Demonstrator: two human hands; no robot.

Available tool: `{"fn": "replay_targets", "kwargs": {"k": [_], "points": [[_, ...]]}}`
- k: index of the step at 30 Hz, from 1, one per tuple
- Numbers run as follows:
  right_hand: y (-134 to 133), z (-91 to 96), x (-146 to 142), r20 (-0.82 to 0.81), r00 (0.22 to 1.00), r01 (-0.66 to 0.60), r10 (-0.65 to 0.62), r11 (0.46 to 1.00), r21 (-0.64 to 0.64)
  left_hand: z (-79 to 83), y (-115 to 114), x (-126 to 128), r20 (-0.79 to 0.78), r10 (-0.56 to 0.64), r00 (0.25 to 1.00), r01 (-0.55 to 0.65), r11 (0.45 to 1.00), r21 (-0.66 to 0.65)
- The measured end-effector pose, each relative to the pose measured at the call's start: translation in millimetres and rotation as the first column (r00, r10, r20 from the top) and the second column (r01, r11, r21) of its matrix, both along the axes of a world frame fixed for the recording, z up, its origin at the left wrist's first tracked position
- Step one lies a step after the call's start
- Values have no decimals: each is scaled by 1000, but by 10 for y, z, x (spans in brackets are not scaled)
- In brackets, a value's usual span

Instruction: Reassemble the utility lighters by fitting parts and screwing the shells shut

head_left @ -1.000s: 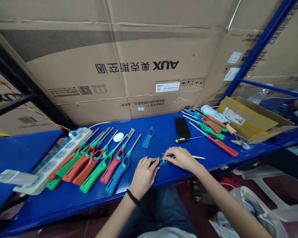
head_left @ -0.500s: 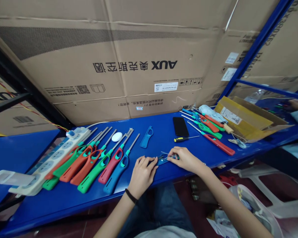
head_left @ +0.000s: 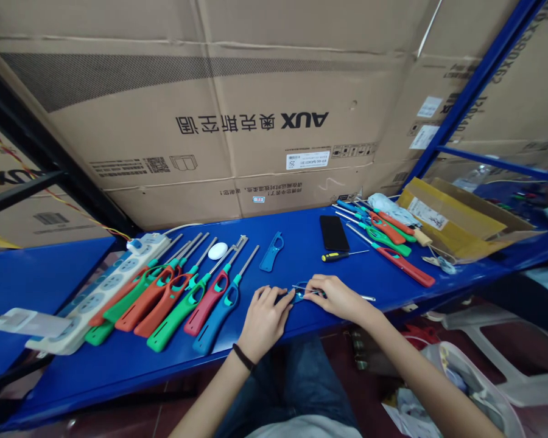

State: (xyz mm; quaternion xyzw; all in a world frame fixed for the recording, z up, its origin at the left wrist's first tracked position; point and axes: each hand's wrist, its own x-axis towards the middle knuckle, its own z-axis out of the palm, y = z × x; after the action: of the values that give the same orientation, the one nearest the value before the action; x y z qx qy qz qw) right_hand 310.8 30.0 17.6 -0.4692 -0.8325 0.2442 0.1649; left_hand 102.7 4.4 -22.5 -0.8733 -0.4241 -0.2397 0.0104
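Note:
Both hands rest on the blue bench over a blue lighter shell half that lies flat with thin wires and a metal tube sticking out to the right. My left hand, a black band on its wrist, presses its fingertips on the shell's left end. My right hand pinches the wire and tube at the shell's right end. Another blue shell half lies just beyond them.
A row of several red, green, orange and blue long lighters lies to the left beside a white power strip. A black phone, a yellow-handled screwdriver and more lighters lie at the right, near an open cardboard box. Large cartons stand behind.
Both hands stay on the blue shell; the right hand's fingers shifted slightly along the wire and tube. The view wobbled a little.

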Motion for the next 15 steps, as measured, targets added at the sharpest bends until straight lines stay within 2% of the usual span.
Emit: {"fn": "replay_targets", "kwargs": {"k": [8,15], "points": [[21,-9,49,-66,998,20,-21,1000,-6,20,3,0,3,-5,1000,5,1000,15],[67,-62,51,20,999,-49,49,999,13,27,-10,39,-40,-3,999,4,1000,23]]}}
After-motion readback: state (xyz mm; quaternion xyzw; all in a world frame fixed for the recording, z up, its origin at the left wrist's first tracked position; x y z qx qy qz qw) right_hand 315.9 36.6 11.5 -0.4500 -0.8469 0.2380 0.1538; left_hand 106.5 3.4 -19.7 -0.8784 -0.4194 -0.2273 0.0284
